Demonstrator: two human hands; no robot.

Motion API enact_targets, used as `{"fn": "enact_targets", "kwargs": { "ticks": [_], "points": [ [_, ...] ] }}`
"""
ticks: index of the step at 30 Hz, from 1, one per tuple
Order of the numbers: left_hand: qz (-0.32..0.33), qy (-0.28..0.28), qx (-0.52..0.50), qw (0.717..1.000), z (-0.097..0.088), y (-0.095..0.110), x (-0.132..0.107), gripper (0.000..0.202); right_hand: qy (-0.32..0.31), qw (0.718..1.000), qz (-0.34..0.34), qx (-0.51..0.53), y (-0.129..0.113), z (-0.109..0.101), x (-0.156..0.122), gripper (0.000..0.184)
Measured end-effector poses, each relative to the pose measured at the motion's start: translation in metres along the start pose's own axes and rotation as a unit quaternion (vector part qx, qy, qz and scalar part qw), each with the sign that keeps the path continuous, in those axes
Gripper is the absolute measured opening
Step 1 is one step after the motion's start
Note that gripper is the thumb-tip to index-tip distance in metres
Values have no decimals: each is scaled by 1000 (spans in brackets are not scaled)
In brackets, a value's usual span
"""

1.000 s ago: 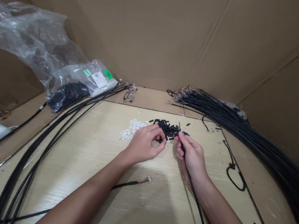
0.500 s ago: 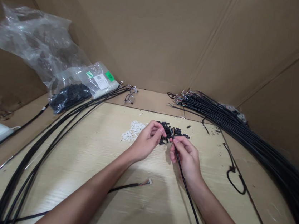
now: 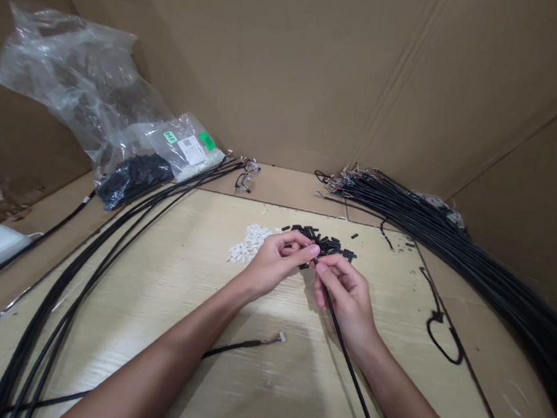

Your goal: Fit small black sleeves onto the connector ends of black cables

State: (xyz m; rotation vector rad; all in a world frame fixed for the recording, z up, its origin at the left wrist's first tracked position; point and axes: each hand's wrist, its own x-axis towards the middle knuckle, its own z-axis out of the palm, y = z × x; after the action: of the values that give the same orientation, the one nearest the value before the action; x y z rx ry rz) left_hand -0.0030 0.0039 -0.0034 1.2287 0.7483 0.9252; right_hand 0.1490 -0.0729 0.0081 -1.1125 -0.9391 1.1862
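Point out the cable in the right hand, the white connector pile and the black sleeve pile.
cable [image 3: 343, 350], head view, its black jacket below the right hand.
white connector pile [image 3: 249, 242], head view, pile's middle.
black sleeve pile [image 3: 337, 245], head view, pile's right part.

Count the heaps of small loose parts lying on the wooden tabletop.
2: a heap of small white plastic connectors left of the left hand, and a heap of short black tube pieces just beyond both hands' fingertips, partly hidden.

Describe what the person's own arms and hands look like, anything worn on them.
Both forearms are bare as far as the picture shows: no sleeves, gloves, watch, rings or bracelets can be seen. The left hand and right hand are slim, with short, unpainted nails. Nothing is marked or taped on either arm.
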Motion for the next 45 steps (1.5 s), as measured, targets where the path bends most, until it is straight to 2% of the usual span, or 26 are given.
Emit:
{"fn": "enact_targets", "kwargs": {
  "ticks": [3, 5, 10, 14, 17, 20, 24, 29, 32, 35, 38, 41, 45],
  "points": [
    [5, 35, 27, 999, 0, -2, 1, 63, 14, 995, -58, -75, -1, 0, -2, 41],
    [9, 34, 26, 999, 0, -2, 1, 63, 19, 991, -81, -106, -1, -1, -2, 39],
    [6, 42, 8, 999, 1, 1, 1, 61, 14, 989, -88, -115, 2, -4, 0, 44],
    [10, 31, 0, 999, 1, 2, 0, 61, 0, 995, -49, -83, 3, -6, 2, 47],
    [23, 12, 10, 1000, 1, 1, -1, 58, -22, 999, 19, -19, 0, -4, 2, 51],
    [32, 7, 15, 999, 0, 0, -2, 56, -44, 994, 85, 54, -3, -1, 2, 55],
    [25, -1, 0, 1000, -2, -2, 0, 52, -54, 982, 136, 117, -5, -3, 4, 52],
    [21, -11, -2, 1000, -4, -5, 1, 47, -116, 958, 173, 197, -4, -10, 8, 40],
    [23, -36, -4, 999, -4, -4, -1, 44, -141, 939, 196, 243, -2, -12, 9, 35],
    [22, -59, -2, 998, -4, -1, -2, 42, -138, 933, 201, 266, 0, -12, 8, 36],
    [44, -59, 10, 997, -3, 1, -2, 40, -126, 935, 190, 272, 0, -12, 7, 32],
    [56, -63, 21, 996, -3, 0, -2, 41, -140, 927, 193, 288, -2, -13, 7, 31],
    [58, -37, 34, 997, -3, -4, -2, 39, -159, 914, 217, 304, -3, -15, 8, 32]
  ]
}}
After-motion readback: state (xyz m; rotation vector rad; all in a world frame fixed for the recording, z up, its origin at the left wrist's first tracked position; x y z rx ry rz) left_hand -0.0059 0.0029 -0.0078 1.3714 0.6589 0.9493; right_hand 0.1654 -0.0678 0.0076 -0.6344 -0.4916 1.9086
